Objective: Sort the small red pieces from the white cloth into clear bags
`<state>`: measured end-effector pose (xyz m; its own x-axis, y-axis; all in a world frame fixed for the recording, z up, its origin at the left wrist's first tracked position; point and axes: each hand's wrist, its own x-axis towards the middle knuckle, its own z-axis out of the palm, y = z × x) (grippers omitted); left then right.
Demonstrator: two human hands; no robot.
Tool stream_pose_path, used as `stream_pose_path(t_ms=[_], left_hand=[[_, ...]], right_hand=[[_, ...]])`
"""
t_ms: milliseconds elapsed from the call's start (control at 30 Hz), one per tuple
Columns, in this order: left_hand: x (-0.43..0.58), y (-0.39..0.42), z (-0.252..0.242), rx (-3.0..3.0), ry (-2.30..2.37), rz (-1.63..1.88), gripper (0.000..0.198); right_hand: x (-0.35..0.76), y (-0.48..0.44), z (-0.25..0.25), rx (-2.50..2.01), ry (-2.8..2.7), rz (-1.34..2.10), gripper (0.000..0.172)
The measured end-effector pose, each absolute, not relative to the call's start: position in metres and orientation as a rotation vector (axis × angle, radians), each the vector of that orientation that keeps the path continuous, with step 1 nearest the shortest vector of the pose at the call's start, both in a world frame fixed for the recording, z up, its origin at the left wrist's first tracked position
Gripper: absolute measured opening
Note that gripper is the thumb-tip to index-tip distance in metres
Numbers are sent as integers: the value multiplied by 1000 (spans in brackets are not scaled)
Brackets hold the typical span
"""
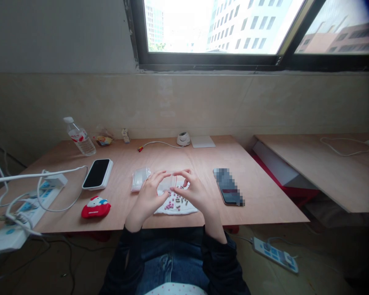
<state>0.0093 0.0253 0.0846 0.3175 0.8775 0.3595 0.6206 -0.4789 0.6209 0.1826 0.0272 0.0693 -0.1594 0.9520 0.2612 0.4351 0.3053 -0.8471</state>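
Observation:
Between my two hands is a small clear plastic bag [168, 183], held up above a white cloth [162, 211]. My left hand [150, 196] grips its left side with curved fingers and thumb. On the other side, my right hand [194, 193] pinches the bag near its reddish edge. Under the hands, pink beads [170, 205] and small dark metallic pieces [178, 200] are spread on the cloth, partly hidden by the fingers. Beside my left hand lies a pack of clear bags [139, 178].
To the right is a phone [228, 187]. Leftward are a white-cased device [97, 174], a red pouch [96, 207] and a power strip [33, 209] with cables. A water bottle [81, 139], small camera [183, 139] and white card [203, 141] line the back.

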Motion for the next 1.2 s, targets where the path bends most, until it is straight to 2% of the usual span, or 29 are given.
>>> stream_pose_path(t_ms=[100, 200, 400, 567, 700, 900, 1067, 1200], left_hand=[[5, 25, 81, 2259, 1314, 868, 60], [4, 25, 77, 2245, 1313, 837, 64], [4, 25, 80, 2163, 1380, 864, 53], [-3, 29, 80, 2146, 1443, 913, 44], [-7, 31, 79, 2144, 1448, 952, 33], [-4, 30, 82, 2110, 1390, 1002, 11], [-4, 30, 82, 2040, 1480, 1016, 23], [-6, 30, 81, 2012, 1513, 1010, 34]], right_hand=[[183, 27, 70, -1208, -1781, 843, 32], [183, 26, 70, -1161, -1818, 904, 33], [180, 28, 68, -1145, -1812, 910, 30], [188, 29, 69, -1220, -1751, 848, 15], [196, 32, 59, -1423, -1828, 1001, 8], [191, 40, 37, -1802, -2030, 1250, 11], [182, 46, 23, -1814, -2099, 1104, 10], [177, 51, 13, -1750, -2109, 956, 18]])
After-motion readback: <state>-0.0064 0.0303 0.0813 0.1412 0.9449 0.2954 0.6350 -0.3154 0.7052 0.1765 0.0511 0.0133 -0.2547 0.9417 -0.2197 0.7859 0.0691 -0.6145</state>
